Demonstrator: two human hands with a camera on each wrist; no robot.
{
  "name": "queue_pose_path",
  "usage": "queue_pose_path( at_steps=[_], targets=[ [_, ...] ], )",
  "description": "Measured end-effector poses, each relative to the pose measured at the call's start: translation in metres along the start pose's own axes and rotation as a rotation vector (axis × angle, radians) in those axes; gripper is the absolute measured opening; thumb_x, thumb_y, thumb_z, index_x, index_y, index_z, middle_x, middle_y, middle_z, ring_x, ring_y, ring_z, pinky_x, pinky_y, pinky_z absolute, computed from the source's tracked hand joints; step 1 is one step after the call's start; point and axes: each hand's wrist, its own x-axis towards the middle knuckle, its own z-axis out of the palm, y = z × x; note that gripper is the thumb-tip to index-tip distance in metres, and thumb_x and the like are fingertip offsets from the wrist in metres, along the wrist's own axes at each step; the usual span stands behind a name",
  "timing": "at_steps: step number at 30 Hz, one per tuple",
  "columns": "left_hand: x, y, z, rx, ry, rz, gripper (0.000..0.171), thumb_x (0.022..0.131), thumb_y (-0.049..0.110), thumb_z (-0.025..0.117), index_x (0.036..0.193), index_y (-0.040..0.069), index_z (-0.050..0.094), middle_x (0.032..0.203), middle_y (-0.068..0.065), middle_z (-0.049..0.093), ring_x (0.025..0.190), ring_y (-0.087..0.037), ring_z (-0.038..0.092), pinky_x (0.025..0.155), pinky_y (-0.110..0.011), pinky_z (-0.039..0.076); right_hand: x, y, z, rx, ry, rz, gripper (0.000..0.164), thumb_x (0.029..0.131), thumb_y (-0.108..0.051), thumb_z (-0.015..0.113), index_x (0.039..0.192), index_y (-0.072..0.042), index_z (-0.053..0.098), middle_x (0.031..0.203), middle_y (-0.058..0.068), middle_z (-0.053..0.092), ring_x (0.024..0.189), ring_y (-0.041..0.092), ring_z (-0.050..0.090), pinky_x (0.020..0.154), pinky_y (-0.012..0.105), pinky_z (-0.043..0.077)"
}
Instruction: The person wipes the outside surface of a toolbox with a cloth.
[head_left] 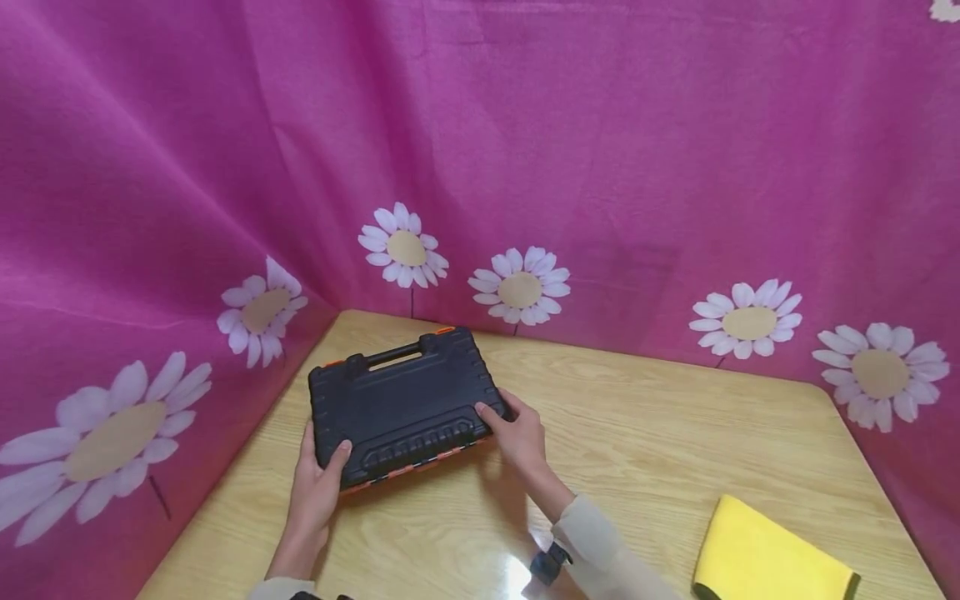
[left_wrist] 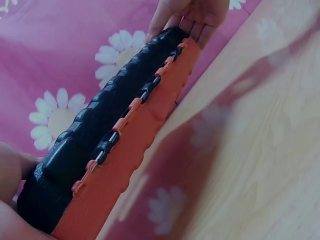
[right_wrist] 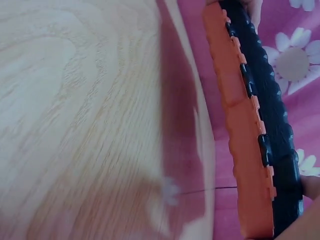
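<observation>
A black and orange plastic tool case (head_left: 408, 400) is held tilted above the table by both hands, its carry handle pointing away. My left hand (head_left: 313, 492) grips the near left corner, thumb on the black face. On the right side, my right hand (head_left: 519, 433) grips the other near corner, its thumb also on top. The hinged edge of the case (left_wrist: 122, 122) faces the left wrist view, black on one half and orange on the other. In the right wrist view the same edge (right_wrist: 245, 120) runs steeply down the right side. The case is closed.
A folded yellow cloth (head_left: 772, 554) with a dark border lies at the near right of the wooden table (head_left: 637, 433). A pink curtain (head_left: 600, 150) printed with white daisies stands along the back and left edges.
</observation>
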Motion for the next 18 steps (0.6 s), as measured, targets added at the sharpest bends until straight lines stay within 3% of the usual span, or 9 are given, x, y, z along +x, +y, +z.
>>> queue_pose_path(
  at_steps=[8,18],
  targets=[
    [0.000,0.008,0.014,-0.009,-0.046,0.038,0.082,0.106,0.022,0.051,0.160,0.015,-0.009,0.165,-0.018,-0.001,0.150,-0.034,0.001,0.120,-0.052,0.008,-0.010,0.001,-0.024,0.066,0.023,0.011,0.058,0.092,-0.025,0.074,0.139,0.002,0.056,0.129,0.022,0.063,0.119,0.028,0.060,0.101,0.042,0.047],
    [-0.005,0.009,0.028,0.012,-0.090,0.025,0.081,0.104,0.023,0.055,0.161,0.013,-0.002,0.165,-0.018,0.008,0.150,-0.036,0.006,0.119,-0.053,0.010,-0.031,0.009,-0.050,0.100,0.051,0.040,0.057,0.093,-0.021,0.073,0.141,0.003,0.053,0.139,0.021,0.056,0.129,0.029,0.052,0.107,0.042,0.041]
  ],
)
